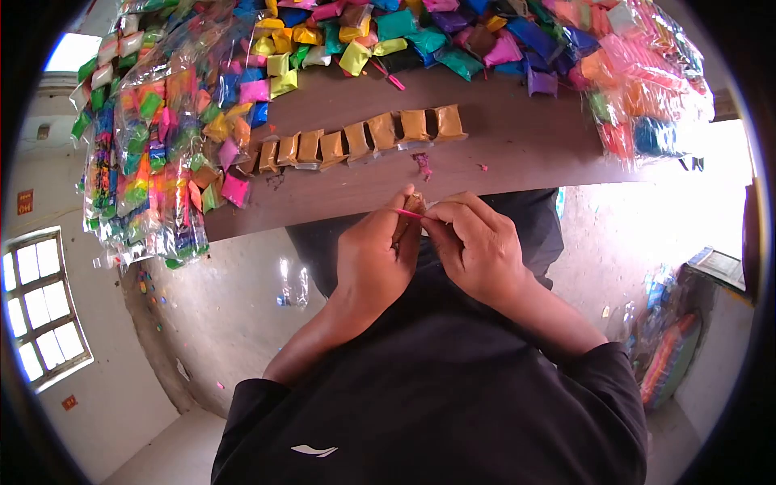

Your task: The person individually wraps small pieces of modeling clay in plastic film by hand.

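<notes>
In the head view, my left hand (pixel 372 252) is closed around a small brown packet (pixel 415 202) just off the table's front edge. My right hand (pixel 482 246) pinches a thin pink stick (pixel 410 213), whose other end lies across that packet. Part of the packet is hidden behind my fingers. Beyond my hands, several similar brown packets in clear wrap (pixel 356 141) form a slanting row on the brown table (pixel 339 190). Pink crumbs (pixel 422 166) lie between this row and my hands.
Many small coloured packets (pixel 396 26) are heaped along the table's far side. Large clear bags of coloured packets stand at the left (pixel 149 162) and right (pixel 647 81). Another pink stick (pixel 390 74) lies by the heap. Plastic scraps (pixel 293 287) are on the floor.
</notes>
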{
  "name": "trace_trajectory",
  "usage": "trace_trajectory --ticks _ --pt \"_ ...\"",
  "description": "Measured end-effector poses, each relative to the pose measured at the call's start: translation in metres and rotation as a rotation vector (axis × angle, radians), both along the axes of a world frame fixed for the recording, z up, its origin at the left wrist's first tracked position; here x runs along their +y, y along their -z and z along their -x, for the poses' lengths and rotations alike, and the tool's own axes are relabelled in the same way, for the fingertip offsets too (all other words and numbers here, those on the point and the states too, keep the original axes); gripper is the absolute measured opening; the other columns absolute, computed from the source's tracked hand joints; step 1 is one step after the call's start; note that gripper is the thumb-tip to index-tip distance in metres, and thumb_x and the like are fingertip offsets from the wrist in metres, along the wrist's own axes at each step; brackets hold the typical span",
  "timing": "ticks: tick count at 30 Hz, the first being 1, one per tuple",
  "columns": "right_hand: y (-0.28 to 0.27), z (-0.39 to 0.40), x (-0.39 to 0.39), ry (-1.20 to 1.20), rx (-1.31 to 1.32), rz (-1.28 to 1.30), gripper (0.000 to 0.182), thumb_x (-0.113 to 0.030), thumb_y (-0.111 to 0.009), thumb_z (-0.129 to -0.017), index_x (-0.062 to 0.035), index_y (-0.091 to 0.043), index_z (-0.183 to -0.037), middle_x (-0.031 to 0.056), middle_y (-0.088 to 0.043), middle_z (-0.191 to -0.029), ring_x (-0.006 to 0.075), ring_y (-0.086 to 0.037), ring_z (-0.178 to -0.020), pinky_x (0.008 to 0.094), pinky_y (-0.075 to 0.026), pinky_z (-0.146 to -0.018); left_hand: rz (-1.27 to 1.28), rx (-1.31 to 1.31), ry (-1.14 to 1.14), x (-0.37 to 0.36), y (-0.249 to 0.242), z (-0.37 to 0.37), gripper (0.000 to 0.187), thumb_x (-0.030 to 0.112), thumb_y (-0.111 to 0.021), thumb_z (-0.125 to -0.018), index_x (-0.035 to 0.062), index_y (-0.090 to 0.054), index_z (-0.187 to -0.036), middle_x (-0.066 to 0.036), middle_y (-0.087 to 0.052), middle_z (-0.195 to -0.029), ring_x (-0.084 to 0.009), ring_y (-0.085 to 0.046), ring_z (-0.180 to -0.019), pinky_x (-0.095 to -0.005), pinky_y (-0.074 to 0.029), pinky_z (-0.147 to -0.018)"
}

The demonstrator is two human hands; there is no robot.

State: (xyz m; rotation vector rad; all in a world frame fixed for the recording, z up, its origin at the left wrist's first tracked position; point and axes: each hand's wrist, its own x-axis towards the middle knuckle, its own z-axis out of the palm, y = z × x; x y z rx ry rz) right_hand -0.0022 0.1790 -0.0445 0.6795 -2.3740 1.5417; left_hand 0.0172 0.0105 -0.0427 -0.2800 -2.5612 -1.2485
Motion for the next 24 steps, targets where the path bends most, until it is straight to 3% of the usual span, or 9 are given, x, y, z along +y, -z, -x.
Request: trace_trajectory --ticks 4,7,9,13,16,18,19,21,24 --pt "0.007 0.016 0.01 0.106 0.076 -0.167 0.019 0.001 -0.077 -0.083 -0.0043 -0.067 -0.099 0.0106 -0.064 -0.084 0.0309 -0.067 -0.068 0.0391 -0.053 -0.058 0.097 0.002 0.018 0.001 -0.004 -0.002 0.031 0.001 -0.076 -0.09 -0.0025 -0.068 -0.121 -0.02 -0.075 -0.093 -0.0332 -0.076 -0.084 -0.0367 -0.059 -0.068" --pt "0.002 0.012 0.01 0.047 0.131 -0.049 0.02 0.0 -0.078 -0.082 -0.0046 -0.067 -0.099 0.0108 -0.064 -0.085 0.0306 -0.066 -0.069 0.0388 -0.054 -0.059 0.109 -0.074 0.027 0.0 -0.008 0.0 0.03 -0.001 -0.074 -0.092 -0.0064 -0.068 -0.121 -0.023 -0.076 -0.097 -0.0324 -0.078 -0.094 -0.033 -0.059 -0.076" --pt "-0.001 0.007 0.006 -0.01 0.105 -0.003 0.02 -0.001 -0.077 -0.082 -0.0047 -0.067 -0.099 0.0109 -0.065 -0.084 0.0303 -0.067 -0.07 0.0389 -0.054 -0.06 0.099 -0.014 0.047 -0.002 -0.002 -0.002 0.031 0.003 -0.075 -0.091 -0.0026 -0.068 -0.12 -0.02 -0.075 -0.094 -0.0341 -0.075 -0.083 -0.0384 -0.058 -0.067" --pt "0.006 0.017 0.011 0.09 0.11 -0.087 0.023 0.0 -0.079 -0.081 -0.0042 -0.067 -0.1 0.0096 -0.064 -0.083 0.0282 -0.067 -0.068 0.0372 -0.054 -0.057 0.194 -0.041 0.001 -0.002 -0.002 0.0 0.031 0.004 -0.074 -0.091 -0.0019 -0.068 -0.121 -0.019 -0.075 -0.096 -0.0343 -0.075 -0.083 -0.0387 -0.059 -0.068" --pt "0.006 0.005 0.004 -0.036 0.14 -0.038 0.023 0.001 -0.077 -0.082 -0.0021 -0.066 -0.101 0.0101 -0.065 -0.083 0.0287 -0.067 -0.069 0.0376 -0.054 -0.058 0.115 -0.036 0.071 -0.002 -0.001 -0.002 0.029 0.004 -0.073 -0.093 -0.0026 -0.069 -0.121 -0.02 -0.076 -0.099 -0.03 -0.077 -0.083 -0.035 -0.06 -0.069" --pt "0.008 0.013 0.008 0.034 0.115 -0.054 0.022 0.001 -0.078 -0.081 -0.0023 -0.066 -0.1 0.0098 -0.065 -0.083 0.0284 -0.067 -0.069 0.0372 -0.054 -0.058 -0.255 -0.343 0.032 0.002 -0.002 -0.003 0.026 0.005 -0.072 -0.096 -0.0037 -0.07 -0.12 -0.016 -0.078 -0.1 -0.02 -0.077 -0.081 -0.0298 -0.058 -0.069" --pt "0.008 0.017 0.01 0.096 0.089 -0.066 0.022 0.002 -0.078 -0.081 -0.0024 -0.066 -0.1 0.0095 -0.065 -0.083 0.0281 -0.067 -0.069 0.0369 -0.054 -0.057 -0.256 -0.341 0.031 0.003 -0.007 -0.003 0.026 0.005 -0.072 -0.096 -0.0037 -0.07 -0.12 -0.016 -0.078 -0.1 -0.02 -0.077 -0.081 -0.0298 -0.058 -0.069" --pt "0.008 0.013 0.006 0.058 0.097 -0.035 0.021 0.001 -0.078 -0.082 -0.0027 -0.066 -0.099 0.0096 -0.066 -0.084 0.0284 -0.067 -0.069 0.0371 -0.054 -0.058 -0.459 -0.57 0.026 0.002 -0.021 -0.004 0.024 0.01 -0.068 -0.102 -0.0058 -0.069 -0.12 -0.004 -0.074 -0.083 -0.0053 -0.058 -0.063 -0.0227 -0.047 -0.057" --pt "0.008 0.013 0.009 -0.005 0.12 0.017 0.018 0.001 -0.077 -0.083 -0.0032 -0.067 -0.098 0.0097 -0.067 -0.085 0.0291 -0.068 -0.07 0.0377 -0.055 -0.06 -0.495 -0.616 0.038 0.001 -0.023 -0.003 0.024 0.013 -0.068 -0.103 -0.0051 -0.07 -0.119 -0.005 -0.072 -0.081 -0.0031 -0.052 -0.057 -0.0208 -0.04 -0.052"
